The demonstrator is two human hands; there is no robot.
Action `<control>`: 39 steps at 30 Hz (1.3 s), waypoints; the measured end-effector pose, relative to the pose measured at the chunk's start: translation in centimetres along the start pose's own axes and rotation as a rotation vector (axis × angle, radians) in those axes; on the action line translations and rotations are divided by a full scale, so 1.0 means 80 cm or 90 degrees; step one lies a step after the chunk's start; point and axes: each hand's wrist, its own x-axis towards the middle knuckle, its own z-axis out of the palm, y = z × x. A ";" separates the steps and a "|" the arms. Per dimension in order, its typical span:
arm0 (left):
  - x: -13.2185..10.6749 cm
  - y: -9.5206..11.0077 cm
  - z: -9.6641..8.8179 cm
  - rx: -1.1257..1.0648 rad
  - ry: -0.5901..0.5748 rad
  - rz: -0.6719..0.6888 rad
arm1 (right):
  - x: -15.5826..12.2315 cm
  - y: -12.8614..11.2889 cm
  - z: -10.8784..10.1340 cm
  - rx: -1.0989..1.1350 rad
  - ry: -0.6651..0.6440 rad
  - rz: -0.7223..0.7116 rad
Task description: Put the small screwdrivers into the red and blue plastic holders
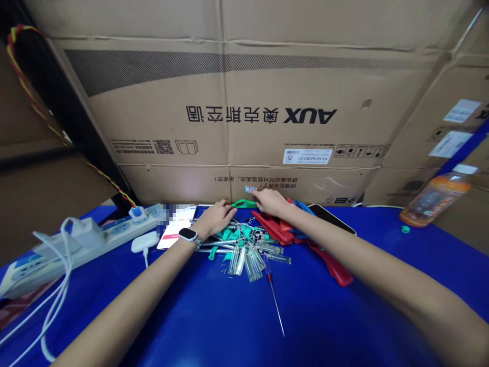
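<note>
A green plastic strip-like piece (244, 204) spans the gap between my hands at the foot of the cardboard. My left hand (216, 218), with a smart band at the wrist, closes at its left end. My right hand (270, 202) has fingers bent around the right end, the index stretched toward a small blue-edged sticker (250, 189). Below them lies a pile of screwdrivers with clear handles (248, 262) and teal parts (229, 235). Red plastic-handled tools (273, 227) lie under my right wrist. One thin screwdriver (276, 300) points toward me.
A large cardboard box (252, 86) walls off the back. At left are a power strip (122, 227), white cables (63, 275) and a white charger case (145, 241). A lit phone (178, 227) lies behind my left wrist. An orange drink bottle (437, 199) stands tilted at right.
</note>
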 end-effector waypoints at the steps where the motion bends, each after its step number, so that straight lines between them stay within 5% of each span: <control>1: 0.000 0.001 -0.001 0.000 0.006 -0.001 | -0.002 0.002 -0.001 0.011 0.007 0.005; 8: -0.013 0.020 -0.022 -0.005 0.060 0.008 | -0.026 0.003 -0.016 0.126 0.104 -0.001; 13: -0.050 0.048 -0.039 -0.060 0.118 0.092 | -0.083 -0.019 -0.018 0.335 0.217 -0.026; 19: -0.096 0.080 -0.039 -0.094 0.120 0.153 | -0.157 -0.052 -0.008 0.397 0.194 0.011; 25: -0.115 0.089 -0.031 -0.110 0.135 0.159 | -0.183 -0.074 -0.003 0.316 0.178 0.069; 32: -0.076 0.096 -0.037 -0.044 0.113 0.187 | -0.174 -0.045 0.003 0.042 0.215 0.155; 39: -0.010 0.107 -0.029 0.070 0.030 0.151 | -0.162 -0.039 0.000 -0.046 0.188 0.122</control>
